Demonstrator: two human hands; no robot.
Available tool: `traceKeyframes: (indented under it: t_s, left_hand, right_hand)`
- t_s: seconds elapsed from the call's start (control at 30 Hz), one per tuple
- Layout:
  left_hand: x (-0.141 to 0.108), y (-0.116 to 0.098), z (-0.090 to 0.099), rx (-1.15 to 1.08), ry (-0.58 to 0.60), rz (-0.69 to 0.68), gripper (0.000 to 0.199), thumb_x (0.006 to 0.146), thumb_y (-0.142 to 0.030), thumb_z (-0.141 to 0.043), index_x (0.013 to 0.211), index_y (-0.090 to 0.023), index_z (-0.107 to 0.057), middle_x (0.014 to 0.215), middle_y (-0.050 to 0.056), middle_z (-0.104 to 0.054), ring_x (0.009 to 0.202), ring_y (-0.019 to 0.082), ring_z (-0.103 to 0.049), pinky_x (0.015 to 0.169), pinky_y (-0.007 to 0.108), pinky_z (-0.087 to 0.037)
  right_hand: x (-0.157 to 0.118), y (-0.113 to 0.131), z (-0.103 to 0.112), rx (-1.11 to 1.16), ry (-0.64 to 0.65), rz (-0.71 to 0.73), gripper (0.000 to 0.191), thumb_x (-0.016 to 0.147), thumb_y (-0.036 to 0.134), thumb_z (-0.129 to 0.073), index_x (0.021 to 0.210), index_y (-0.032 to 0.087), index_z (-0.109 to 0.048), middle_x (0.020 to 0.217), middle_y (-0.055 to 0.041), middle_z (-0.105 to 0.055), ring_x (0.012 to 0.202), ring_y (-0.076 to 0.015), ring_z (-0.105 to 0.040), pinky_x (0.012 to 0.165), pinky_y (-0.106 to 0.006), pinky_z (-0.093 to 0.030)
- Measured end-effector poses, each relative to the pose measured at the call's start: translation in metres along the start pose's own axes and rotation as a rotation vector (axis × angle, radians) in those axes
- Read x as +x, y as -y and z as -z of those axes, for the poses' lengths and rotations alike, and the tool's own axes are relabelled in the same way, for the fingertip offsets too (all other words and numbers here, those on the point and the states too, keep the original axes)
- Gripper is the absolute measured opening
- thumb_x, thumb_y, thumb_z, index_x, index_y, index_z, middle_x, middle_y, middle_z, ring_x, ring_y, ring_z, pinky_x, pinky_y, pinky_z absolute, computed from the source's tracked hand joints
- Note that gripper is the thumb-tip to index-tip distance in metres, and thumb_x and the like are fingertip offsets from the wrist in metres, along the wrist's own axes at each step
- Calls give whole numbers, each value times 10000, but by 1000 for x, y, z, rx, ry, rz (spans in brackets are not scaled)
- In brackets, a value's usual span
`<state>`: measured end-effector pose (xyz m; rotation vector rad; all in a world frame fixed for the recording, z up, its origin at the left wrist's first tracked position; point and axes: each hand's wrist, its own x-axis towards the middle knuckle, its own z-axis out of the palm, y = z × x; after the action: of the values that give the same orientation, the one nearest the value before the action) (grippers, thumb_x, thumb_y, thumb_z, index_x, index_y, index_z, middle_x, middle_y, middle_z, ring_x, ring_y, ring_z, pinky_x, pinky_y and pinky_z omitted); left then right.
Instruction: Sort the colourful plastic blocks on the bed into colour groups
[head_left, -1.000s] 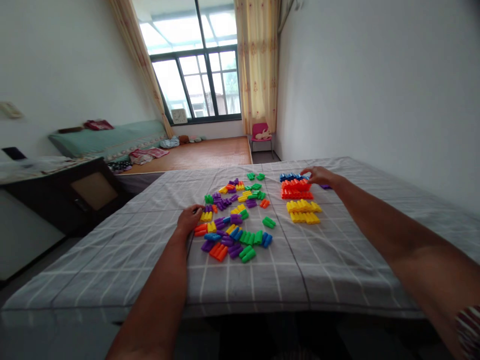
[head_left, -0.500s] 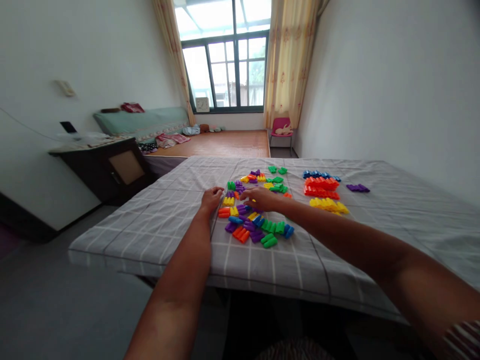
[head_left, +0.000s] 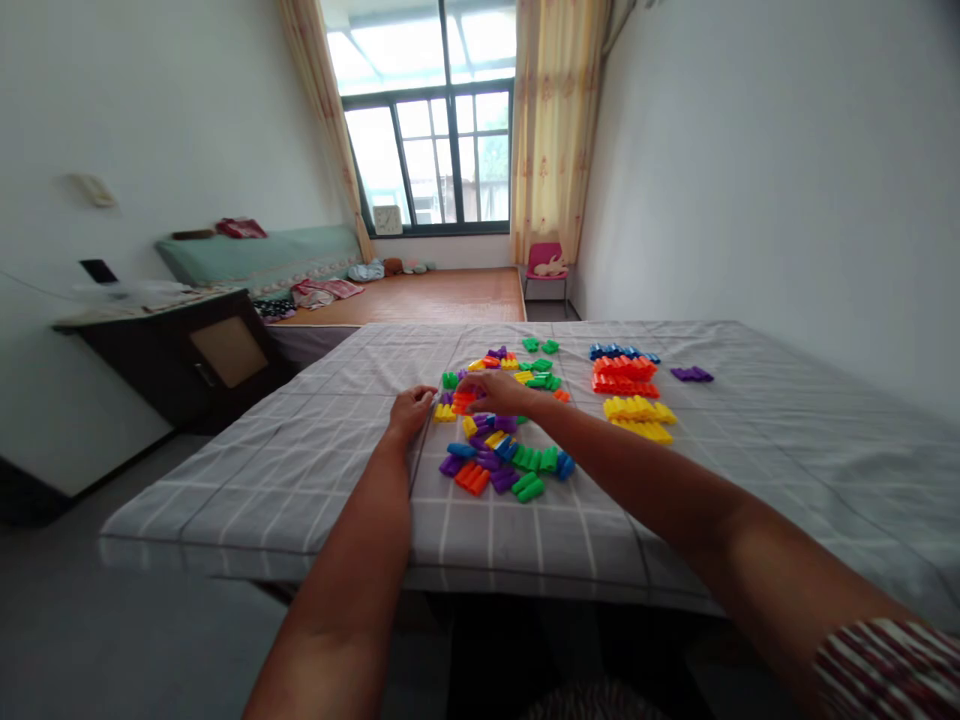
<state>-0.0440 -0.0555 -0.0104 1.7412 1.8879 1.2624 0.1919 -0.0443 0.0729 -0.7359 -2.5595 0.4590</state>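
Note:
A loose pile of colourful plastic building blocks lies on the checked cloth. My right hand reaches over the pile from the right, its fingers closed on an orange block. Just left of the pile my left hand rests low over the cloth, fingers curled together; whatever they may hold is hidden. A yellow block lies close to its fingertips, with a green block a little farther back. Part of the pile is covered by my right hand.
To the right lie grouped rows of blue blocks, orange-red blocks and yellow blocks. A purple piece lies beyond them. The cloth-covered table faces a bed; a dark cabinet stands left.
My right hand has closed on the orange block, which lay at the pile's left edge, and moved it back. My left hand's fingers have drawn in. The view has shifted slightly.

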Motion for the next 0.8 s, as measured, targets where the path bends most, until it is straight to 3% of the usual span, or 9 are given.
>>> traceKeyframes:
  t_s: [0.1,0.27,0.43,0.57,0.8]
  left_hand:
    - [1,-1,1,52,27,17,391,771,-360,-491,982,-135,-733,895,65,-744,813,196,-661,727,259,-487]
    - [2,-5,4,112,65,24,390,776,-369,-491,998,-156,-731,908,55,-748,852,200,-666,730,254,-490]
    - [1,-13,6,156,74,12,387,769,-361,-490,983,-157,-739,904,55,-748,847,199,-670,716,247,-490]
    - [0,-17,8,191,71,27,387,762,-360,-489,979,-161,-741,910,49,-749,860,206,-670,720,249,-492]
    - [-1,-13,7,193,70,8,388,775,-377,-482,981,-170,-738,918,46,-747,855,200,-673,735,247,-490]
  right_hand:
    - [-29,-36,35,40,-121,-97,304,751,206,-699,1051,158,-687,1009,-68,-706,894,-185,-646,799,-297,-493]
    - [-96,-127,95,162,-290,-392,318,796,306,-642,1064,138,-676,1018,-80,-715,881,-175,-657,759,-261,-502]
    - [-151,-198,146,-52,-476,-799,392,767,439,-653,1000,126,-686,902,-97,-726,765,-179,-663,634,-245,-484]
    - [-162,-215,156,-277,-411,-895,376,756,479,-640,920,148,-707,875,-81,-727,769,-182,-662,630,-243,-461]
    - [-146,-201,143,-480,-256,-966,427,749,570,-582,926,204,-713,899,-77,-724,842,-219,-656,629,-265,-434]
